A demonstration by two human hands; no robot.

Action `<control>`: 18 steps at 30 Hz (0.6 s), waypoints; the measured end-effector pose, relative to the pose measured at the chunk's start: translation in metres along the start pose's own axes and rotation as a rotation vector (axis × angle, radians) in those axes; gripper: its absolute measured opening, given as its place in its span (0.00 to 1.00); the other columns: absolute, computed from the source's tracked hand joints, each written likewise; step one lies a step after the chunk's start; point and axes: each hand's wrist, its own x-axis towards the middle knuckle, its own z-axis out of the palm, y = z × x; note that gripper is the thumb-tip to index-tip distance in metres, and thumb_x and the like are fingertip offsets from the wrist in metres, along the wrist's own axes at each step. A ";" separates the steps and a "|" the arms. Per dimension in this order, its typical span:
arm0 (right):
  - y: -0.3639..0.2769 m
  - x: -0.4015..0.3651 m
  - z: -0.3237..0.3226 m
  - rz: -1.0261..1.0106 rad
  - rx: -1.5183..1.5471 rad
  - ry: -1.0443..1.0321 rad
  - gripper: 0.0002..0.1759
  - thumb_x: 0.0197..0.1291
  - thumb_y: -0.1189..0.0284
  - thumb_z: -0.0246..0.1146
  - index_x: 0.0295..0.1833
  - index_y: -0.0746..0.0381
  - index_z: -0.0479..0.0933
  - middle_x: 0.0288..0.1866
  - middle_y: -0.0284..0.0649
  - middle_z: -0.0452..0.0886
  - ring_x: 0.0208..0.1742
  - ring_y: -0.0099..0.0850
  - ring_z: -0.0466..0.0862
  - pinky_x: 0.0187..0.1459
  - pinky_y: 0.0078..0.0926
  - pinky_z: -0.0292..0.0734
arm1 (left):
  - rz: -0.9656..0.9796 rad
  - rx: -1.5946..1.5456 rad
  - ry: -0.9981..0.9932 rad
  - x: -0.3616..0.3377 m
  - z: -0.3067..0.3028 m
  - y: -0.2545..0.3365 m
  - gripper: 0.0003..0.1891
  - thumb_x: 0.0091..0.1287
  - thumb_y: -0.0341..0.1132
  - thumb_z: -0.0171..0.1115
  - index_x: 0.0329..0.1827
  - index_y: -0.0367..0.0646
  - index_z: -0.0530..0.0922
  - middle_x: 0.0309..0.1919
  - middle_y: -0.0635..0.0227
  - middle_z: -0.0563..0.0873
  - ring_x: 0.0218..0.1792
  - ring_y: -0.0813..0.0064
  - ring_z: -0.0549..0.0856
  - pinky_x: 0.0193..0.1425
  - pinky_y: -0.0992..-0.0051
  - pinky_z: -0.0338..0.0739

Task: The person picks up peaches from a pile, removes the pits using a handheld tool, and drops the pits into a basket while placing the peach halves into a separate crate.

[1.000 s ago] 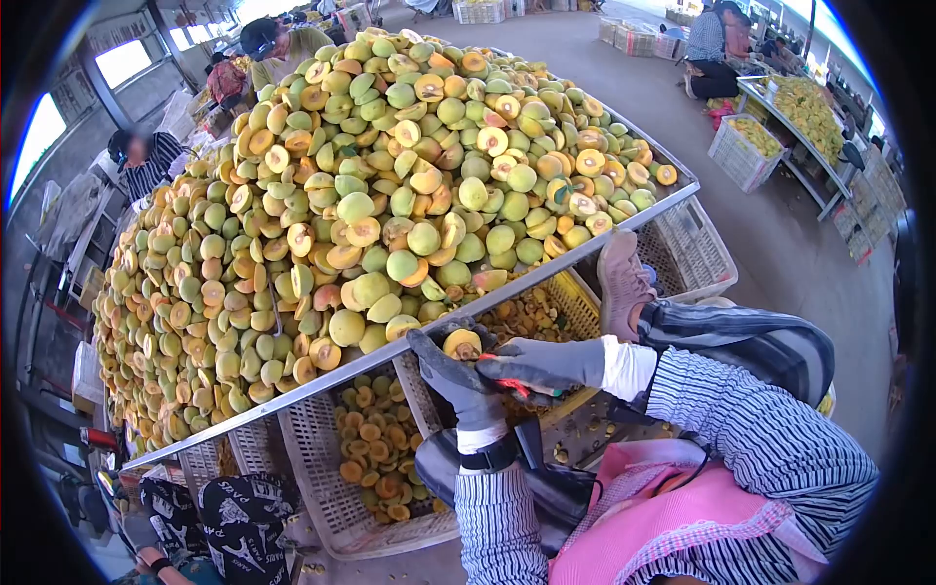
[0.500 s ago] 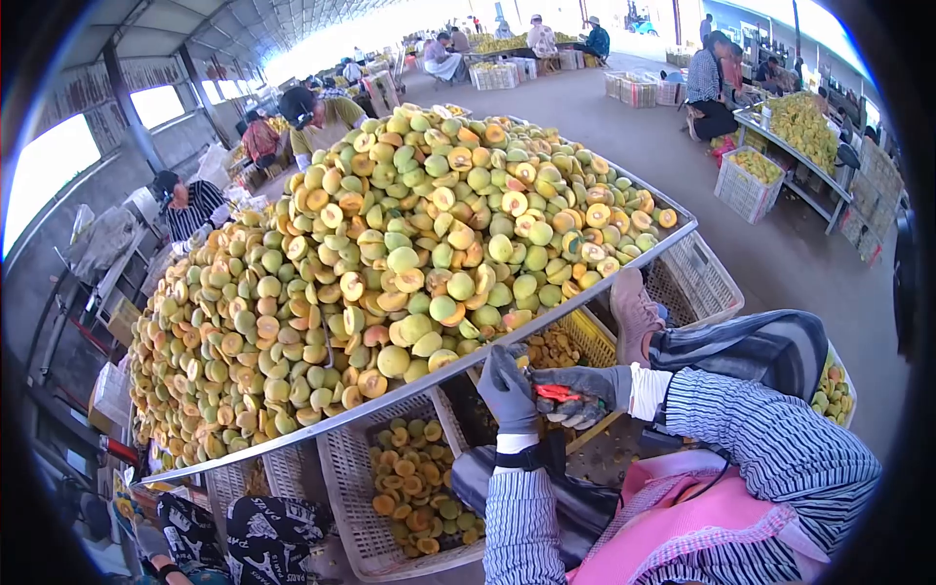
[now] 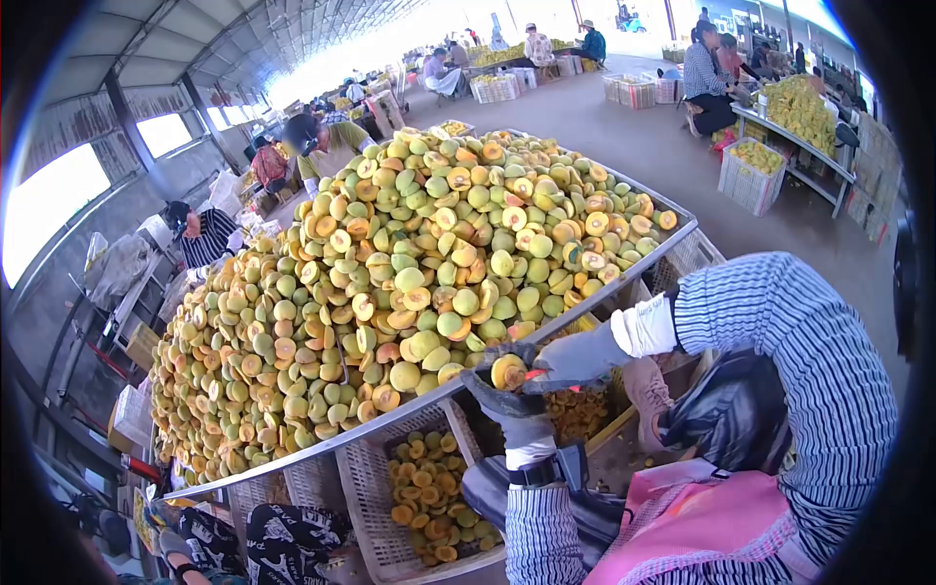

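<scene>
My left hand (image 3: 509, 402), in a grey glove, holds an apricot-like fruit half (image 3: 508, 372) with its orange cut side showing. Close against it, my right hand (image 3: 582, 357), also gloved, grips a small red-handled tool (image 3: 534, 375). Most of that tool is hidden by the fingers, so its exact kind does not show. Both hands are at the metal rim (image 3: 390, 413) of a table heaped with a large mound of halved green-and-orange fruit (image 3: 390, 273). Beneath my right hand is a yellow crate (image 3: 612, 429) holding brownish-orange pieces.
A white plastic crate (image 3: 363, 507) with fruit halves stands below the rim, left of my legs. Another person's patterned trousers (image 3: 288, 541) show at lower left. People sit across the mound; a second fruit-laden table (image 3: 799, 175) and a white crate (image 3: 746, 185) stand at right.
My hands have risen towards the rim, and a fruit half now shows in my left hand. The right forearm has swung up and outward. The view has shifted slightly.
</scene>
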 end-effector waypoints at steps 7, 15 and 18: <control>-0.009 0.022 -0.003 0.161 0.837 -0.510 0.28 0.66 0.40 0.56 0.41 0.57 0.75 0.19 0.28 0.71 0.16 0.21 0.72 0.16 0.20 0.64 | 0.849 0.817 -0.157 -0.003 0.007 0.024 0.32 0.77 0.51 0.53 0.75 0.42 0.55 0.52 0.57 0.76 0.45 0.63 0.82 0.46 0.61 0.84; 0.044 0.053 0.014 0.194 0.966 -0.726 0.30 0.64 0.35 0.55 0.37 0.52 0.74 0.17 0.23 0.69 0.13 0.17 0.68 0.13 0.15 0.62 | 0.665 1.196 -0.216 -0.006 -0.005 0.024 0.32 0.76 0.46 0.55 0.75 0.39 0.54 0.41 0.57 0.81 0.37 0.68 0.83 0.45 0.66 0.83; 0.061 0.051 0.017 0.210 1.011 -0.746 0.29 0.65 0.36 0.55 0.35 0.52 0.74 0.18 0.23 0.70 0.14 0.17 0.69 0.14 0.16 0.62 | 0.516 1.177 -0.059 0.002 -0.037 0.008 0.29 0.77 0.54 0.49 0.66 0.36 0.66 0.41 0.60 0.80 0.39 0.65 0.83 0.44 0.62 0.82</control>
